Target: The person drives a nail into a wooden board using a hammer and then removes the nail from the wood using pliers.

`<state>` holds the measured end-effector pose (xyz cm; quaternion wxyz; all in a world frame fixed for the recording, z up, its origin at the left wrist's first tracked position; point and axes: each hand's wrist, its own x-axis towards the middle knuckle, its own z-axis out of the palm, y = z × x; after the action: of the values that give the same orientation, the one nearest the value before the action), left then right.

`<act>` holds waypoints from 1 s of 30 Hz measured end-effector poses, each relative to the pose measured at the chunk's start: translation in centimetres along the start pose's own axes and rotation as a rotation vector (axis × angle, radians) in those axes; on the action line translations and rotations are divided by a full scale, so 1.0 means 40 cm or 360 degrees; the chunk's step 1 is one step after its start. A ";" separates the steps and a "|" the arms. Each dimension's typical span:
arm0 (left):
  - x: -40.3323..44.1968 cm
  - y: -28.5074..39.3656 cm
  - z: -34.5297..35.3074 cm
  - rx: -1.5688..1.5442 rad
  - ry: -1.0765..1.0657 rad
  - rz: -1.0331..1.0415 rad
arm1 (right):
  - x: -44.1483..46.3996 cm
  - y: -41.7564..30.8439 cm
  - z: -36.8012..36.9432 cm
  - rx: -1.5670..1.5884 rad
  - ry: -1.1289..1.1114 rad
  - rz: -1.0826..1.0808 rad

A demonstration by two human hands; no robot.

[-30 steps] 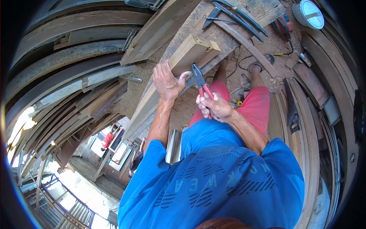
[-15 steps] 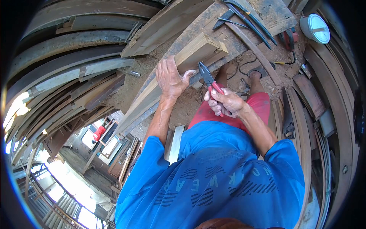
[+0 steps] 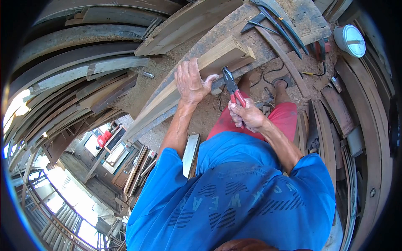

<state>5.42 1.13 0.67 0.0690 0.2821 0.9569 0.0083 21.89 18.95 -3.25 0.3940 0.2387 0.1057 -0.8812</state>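
Observation:
A long pale wooden beam (image 3: 217, 52) lies slantwise across the workbench, with a step cut at its near right end. My left hand (image 3: 192, 83) clasps the beam, fingers over its top and thumb along the side facing me. In my right hand (image 3: 248, 116) are pliers (image 3: 231, 85) with red handles, my fingers wrapped around them. The jaws touch the beam's side face at a small dark spot near the cut end. What sits between the jaws is too small to make out.
On the workbench (image 3: 307, 21) lie long-handled pincers (image 3: 284, 29), a dark metal tool (image 3: 253, 23) and a curved wood strip (image 3: 284, 60). A white bucket (image 3: 349, 40) stands at right. Stacked planks (image 3: 117, 39) line both sides. A person in red (image 3: 104, 139) is in the background.
The view has shifted slightly, moving the bench and tools a little rightward. The plier handles look closer together, while the jaws stay at the same spot. My left hand keeps its place.

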 end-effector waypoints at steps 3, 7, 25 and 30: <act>0.002 0.003 0.002 -0.0005 0.0020 0.0013 | -0.005 0.015 0.056 0.1015 -0.0465 0.0068; 0.006 -0.008 0.008 -0.0009 0.0030 0.0032 | 0.010 0.025 0.077 0.1357 -0.0675 0.0076; 0.016 -0.014 0.005 -0.0081 -0.0059 -0.0017 | 0.009 0.026 0.059 0.0777 -0.0354 -0.0025; 0.020 -0.020 0.007 -0.0103 -0.0071 0.0016 | 0.005 0.000 0.006 -0.0246 0.0134 -0.0110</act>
<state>4.37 0.87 0.23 0.0994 0.2845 0.9529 0.0333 21.70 18.74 -3.15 0.3758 0.2407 0.1981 -0.8727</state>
